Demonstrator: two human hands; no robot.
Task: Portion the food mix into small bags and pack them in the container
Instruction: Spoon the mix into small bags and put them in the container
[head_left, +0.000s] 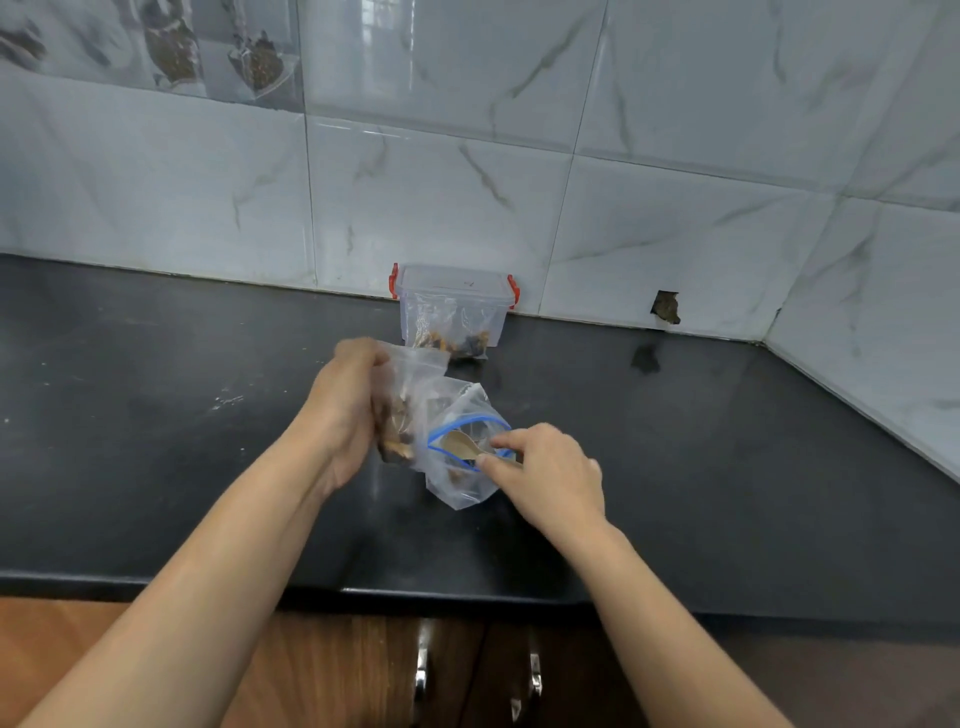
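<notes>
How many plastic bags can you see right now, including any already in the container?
3, possibly more. One small bag is gripped in the left hand. The blue-zip bag sits on the counter, spoon inside. At least one is inside the container; others may overlap there.

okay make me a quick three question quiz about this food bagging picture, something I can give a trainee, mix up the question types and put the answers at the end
1. True or false: the clear container with red clips stands at the back of the dark counter, against the tiled wall.
2. Which hand grips the small bag that already has food mix in it?
A. left hand
B. right hand
C. neither
3. Fill in: the right hand holds a wooden ____ at the mouth of the blue-rimmed bag.

Key:
1. True
2. A
3. spoon
</notes>
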